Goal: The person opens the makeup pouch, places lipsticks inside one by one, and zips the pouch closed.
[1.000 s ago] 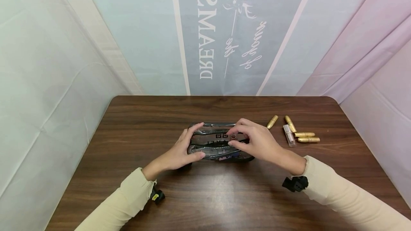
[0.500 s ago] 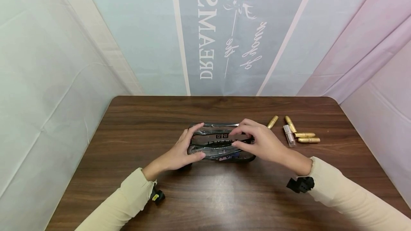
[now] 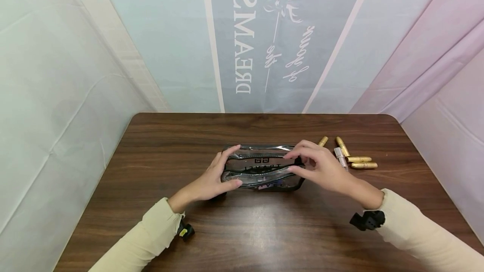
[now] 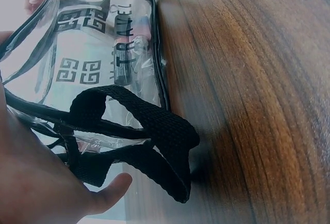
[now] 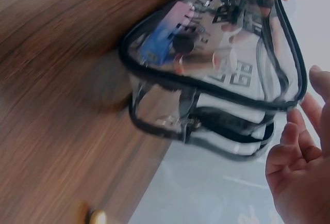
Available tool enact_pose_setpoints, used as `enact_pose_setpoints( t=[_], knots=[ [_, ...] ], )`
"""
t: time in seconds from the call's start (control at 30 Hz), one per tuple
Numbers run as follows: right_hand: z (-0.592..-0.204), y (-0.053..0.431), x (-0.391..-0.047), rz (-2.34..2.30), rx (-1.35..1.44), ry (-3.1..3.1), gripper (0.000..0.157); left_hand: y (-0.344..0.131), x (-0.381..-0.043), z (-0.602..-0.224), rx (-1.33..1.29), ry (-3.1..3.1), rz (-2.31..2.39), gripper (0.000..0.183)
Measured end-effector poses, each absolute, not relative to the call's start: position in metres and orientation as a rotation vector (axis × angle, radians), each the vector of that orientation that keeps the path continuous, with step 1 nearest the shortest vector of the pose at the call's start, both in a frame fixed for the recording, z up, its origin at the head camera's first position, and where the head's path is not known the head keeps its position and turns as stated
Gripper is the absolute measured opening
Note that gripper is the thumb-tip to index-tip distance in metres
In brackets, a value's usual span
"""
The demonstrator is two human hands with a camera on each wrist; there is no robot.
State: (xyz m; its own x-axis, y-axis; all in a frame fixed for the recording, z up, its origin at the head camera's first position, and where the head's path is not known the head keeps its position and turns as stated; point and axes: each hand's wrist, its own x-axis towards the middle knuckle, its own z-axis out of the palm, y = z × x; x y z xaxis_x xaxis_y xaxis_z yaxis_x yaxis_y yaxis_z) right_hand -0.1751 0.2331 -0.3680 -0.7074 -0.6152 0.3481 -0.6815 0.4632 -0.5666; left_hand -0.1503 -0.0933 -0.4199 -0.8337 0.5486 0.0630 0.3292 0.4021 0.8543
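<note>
The bag sits on the desk, one end spanned by the spread fingers of the left hand, apparently for steadiness, the right hand's parted fingers visibly gripping nothing.

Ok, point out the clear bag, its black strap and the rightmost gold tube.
Clear bag (image 4: 109, 53), left wrist view: the printed side panel.
Black strap (image 4: 166, 127), left wrist view: the loop's upper band.
Rightmost gold tube (image 3: 364, 165), head view: middle of its length.
</note>
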Motion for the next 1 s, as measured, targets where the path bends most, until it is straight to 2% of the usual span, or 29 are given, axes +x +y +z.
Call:
enact_pose_setpoints(
  t=[0.3, 0.63, 1.0],
  knots=[
    [-0.369, 0.265, -0.175, 1.112, 1.075, -2.609, 0.032, -0.093, -0.150, -0.422, 0.752, 2.427, 1.414, 0.082],
    [-0.371, 0.306, -0.171, 1.029, 1.022, -2.601, 0.043, -0.093, -0.150, -0.422, 0.776, 2.433, 1.406, 0.081],
    [-0.373, 0.350, -0.178, 0.975, 0.942, -2.704, 0.039, -0.091, -0.144, -0.409, 0.760, 2.414, 1.425, 0.081]
  ],
)
